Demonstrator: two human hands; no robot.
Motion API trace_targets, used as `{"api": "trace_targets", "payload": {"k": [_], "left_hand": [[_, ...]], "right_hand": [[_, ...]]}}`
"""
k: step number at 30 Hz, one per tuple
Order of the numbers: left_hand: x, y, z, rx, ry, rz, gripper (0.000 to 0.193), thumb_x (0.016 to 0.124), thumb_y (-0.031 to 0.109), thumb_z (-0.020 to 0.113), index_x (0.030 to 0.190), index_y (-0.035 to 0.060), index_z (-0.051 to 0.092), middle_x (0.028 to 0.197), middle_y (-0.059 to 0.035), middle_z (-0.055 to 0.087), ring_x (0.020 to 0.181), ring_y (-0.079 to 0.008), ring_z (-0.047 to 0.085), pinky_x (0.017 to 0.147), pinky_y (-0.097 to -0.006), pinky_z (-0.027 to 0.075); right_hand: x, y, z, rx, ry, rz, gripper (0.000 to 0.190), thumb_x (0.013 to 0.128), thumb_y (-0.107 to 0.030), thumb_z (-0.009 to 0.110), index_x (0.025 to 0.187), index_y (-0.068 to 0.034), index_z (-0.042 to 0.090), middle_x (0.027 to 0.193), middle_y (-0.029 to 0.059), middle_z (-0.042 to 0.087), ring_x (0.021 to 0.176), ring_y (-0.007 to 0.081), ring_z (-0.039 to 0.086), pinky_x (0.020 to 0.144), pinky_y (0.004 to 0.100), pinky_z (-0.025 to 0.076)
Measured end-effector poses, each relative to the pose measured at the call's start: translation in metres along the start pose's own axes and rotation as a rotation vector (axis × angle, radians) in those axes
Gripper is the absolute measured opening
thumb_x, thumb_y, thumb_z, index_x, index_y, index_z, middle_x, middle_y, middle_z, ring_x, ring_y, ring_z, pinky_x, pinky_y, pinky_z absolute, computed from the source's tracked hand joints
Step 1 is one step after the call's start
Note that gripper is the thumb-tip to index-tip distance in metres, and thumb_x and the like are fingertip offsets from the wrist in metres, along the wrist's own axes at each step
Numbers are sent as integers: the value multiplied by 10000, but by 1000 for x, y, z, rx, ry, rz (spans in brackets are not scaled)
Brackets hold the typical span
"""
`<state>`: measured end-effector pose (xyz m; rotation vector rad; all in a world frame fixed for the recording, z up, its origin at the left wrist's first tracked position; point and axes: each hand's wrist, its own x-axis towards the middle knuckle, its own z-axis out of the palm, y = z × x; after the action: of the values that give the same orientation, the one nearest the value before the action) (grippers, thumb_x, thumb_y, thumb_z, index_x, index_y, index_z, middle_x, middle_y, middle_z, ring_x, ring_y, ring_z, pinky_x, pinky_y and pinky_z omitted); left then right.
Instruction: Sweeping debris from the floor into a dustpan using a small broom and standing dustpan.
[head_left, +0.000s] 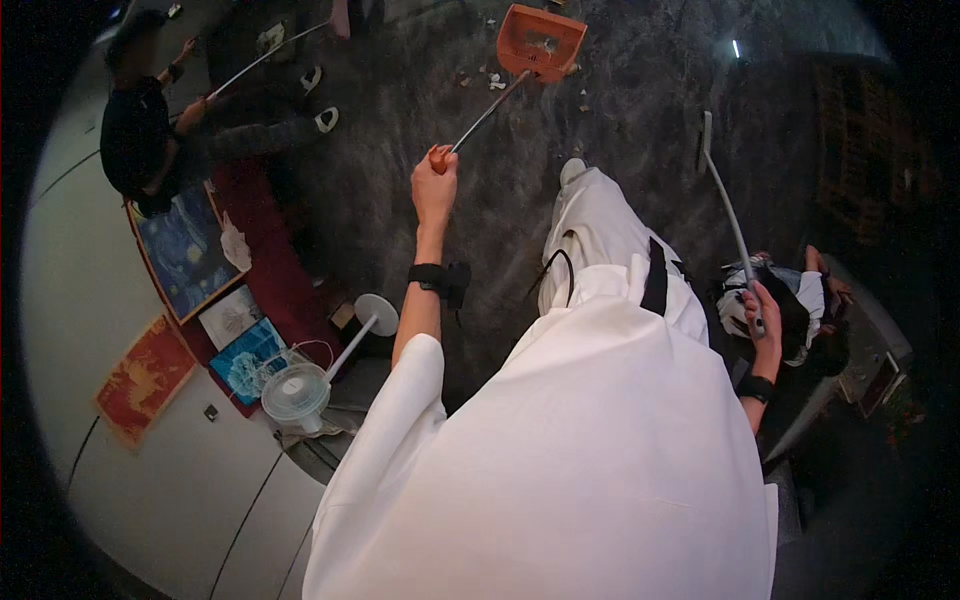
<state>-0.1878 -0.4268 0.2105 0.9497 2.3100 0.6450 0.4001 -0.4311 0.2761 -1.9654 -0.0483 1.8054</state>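
My left hand (435, 180) is closed around the handle end of a long-handled orange dustpan (541, 39), whose pan rests on the dark floor at the top of the view. Something small and pale lies in the pan. Beside and below the pan are small pale scraps (496, 81) on the floor. On the right, my right hand (763, 319) grips the grey handle of a long-handled tool, its narrow head (705, 139) pointing away from me; whether it is a broom or a squeegee I cannot tell.
At upper left a person in dark clothes (139, 127) holds a long pole. Another person (810, 300) is low at the right. A white pedestal fan (296, 394), a starry painting (184, 251) and a blue picture (247, 360) stand at the left, near a dark red cloth (274, 247).
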Motion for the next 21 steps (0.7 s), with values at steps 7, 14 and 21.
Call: {"api": "trace_targets", "payload": {"k": [7,14,21], "left_hand": [[-18,-2,-20,108,-46,-59,264,790,208,599,994,40,618,872,-113,631,828,-221,600,763,-313,435],[-90,-51,-27,242,-59,-213,345,794,315,589,995,36,611,867,-124,629,837,-237,601,757,-339,438],[-210,-8,-15,445,-33,-450,313,808,260,551,1052,67,583,898,-149,618,855,-298,590,767,-341,440]], "right_hand": [[34,1,0,168,-19,93,159,874,-174,511,940,-41,451,699,29,511,477,35,416,370,160,334],[75,-46,6,194,-45,112,165,879,-162,507,917,-5,474,693,23,509,506,26,436,395,159,359],[141,-110,-18,350,-320,301,107,870,-81,471,861,22,444,691,41,490,511,88,472,443,186,414]]}}
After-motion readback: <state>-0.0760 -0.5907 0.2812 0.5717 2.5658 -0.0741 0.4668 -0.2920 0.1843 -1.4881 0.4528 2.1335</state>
